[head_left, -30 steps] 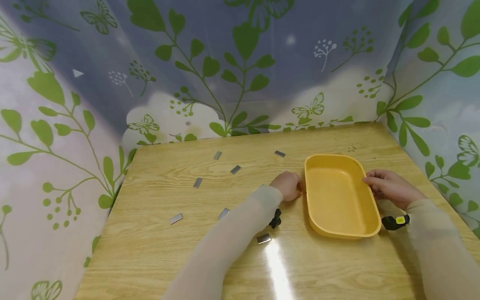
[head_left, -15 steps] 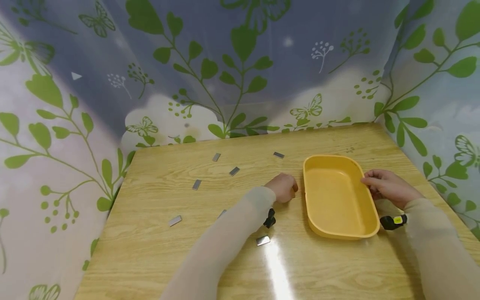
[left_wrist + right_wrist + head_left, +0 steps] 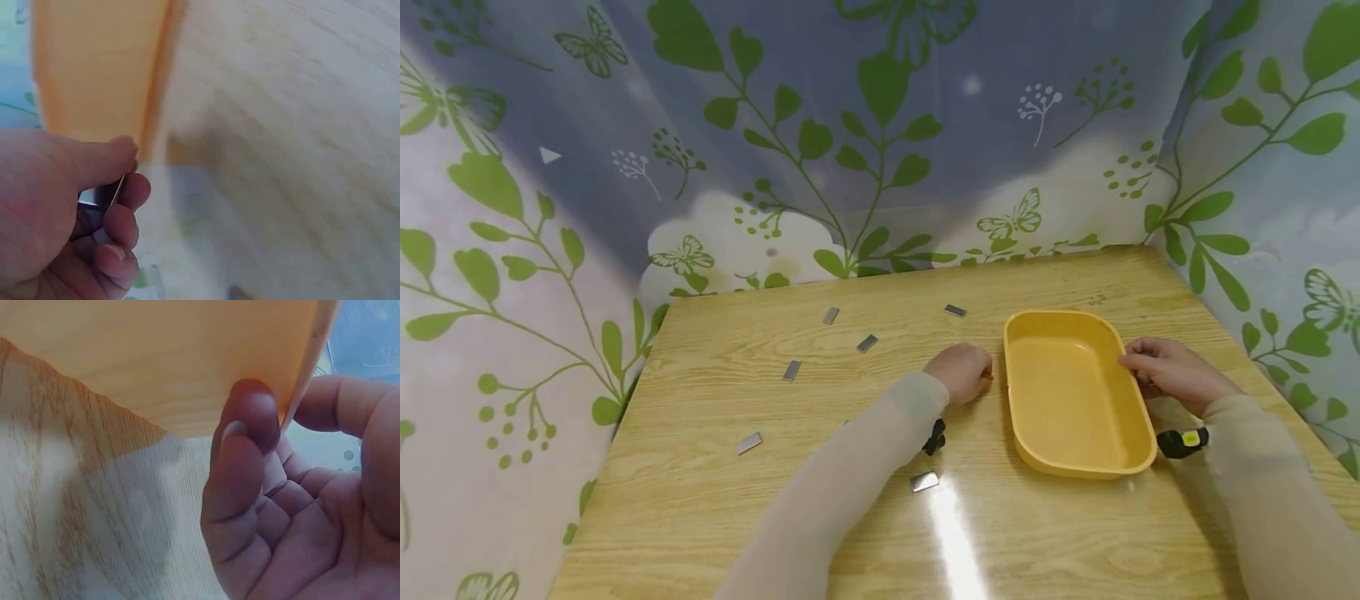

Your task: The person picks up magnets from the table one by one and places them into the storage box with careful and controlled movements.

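Just left of the yellow plastic basin [image 3: 1078, 462], my left hand [image 3: 958, 373] is over the table with its fingers curled. In the left wrist view, its thumb and fingertips pinch a thin, flat metal plate [image 3: 118, 189], seen nearly edge-on with a dark face. My right hand [image 3: 1180, 375] grips the basin's right rim, thumb above and fingers against the outer wall [image 3: 187, 375]. Similar small grey metal plates lie scattered to the left, among them one plate [image 3: 748, 443] at the front left and a shiny plate [image 3: 924, 482] near the left wrist.
More plates lie farther back, including one plate [image 3: 955, 311] behind the left hand and another plate [image 3: 867, 343] at mid-table. The left forearm mostly covers one more. Leaf-patterned cloth [image 3: 880, 167] walls the wooden table [image 3: 700, 517] at the back and sides.
My left hand has drawn slightly left, away from the basin's edge, and its forearm now covers more of one plate. The right hand keeps its grip on the rim.
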`<state>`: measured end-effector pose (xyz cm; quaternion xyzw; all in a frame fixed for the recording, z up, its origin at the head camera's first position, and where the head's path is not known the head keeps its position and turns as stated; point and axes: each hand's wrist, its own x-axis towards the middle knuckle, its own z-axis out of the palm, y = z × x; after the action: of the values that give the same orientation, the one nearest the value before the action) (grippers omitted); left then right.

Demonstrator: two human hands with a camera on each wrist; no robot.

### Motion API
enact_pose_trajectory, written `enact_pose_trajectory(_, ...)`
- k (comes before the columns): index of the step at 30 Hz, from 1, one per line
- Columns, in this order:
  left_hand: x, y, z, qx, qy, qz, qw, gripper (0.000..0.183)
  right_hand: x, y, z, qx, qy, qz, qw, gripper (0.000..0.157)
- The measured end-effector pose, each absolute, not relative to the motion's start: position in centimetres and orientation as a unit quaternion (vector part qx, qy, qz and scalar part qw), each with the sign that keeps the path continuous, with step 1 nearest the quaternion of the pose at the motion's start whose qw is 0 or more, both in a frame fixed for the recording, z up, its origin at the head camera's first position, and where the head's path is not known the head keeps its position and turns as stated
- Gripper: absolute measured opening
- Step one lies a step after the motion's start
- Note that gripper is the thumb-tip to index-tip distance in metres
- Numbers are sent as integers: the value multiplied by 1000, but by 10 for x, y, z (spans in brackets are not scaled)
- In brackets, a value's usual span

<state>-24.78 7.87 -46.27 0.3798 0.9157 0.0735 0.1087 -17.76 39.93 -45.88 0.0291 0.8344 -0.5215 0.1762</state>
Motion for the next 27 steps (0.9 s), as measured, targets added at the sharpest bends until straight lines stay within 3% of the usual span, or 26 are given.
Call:
enact_pose_trajectory(9,-243,94,-420,388,906,159,60,17,-179,400,-458,32,841,-512,174,37)
enact_pose_trajectory(17,-210,147,-400,335,909,210,135,16,-182,402,-463,31,840,-514,171,38)
enact_pose_trajectory(27,-193,199,-410,169,907,331,200,21,-180,400,-460,28,833,-526,170,40)
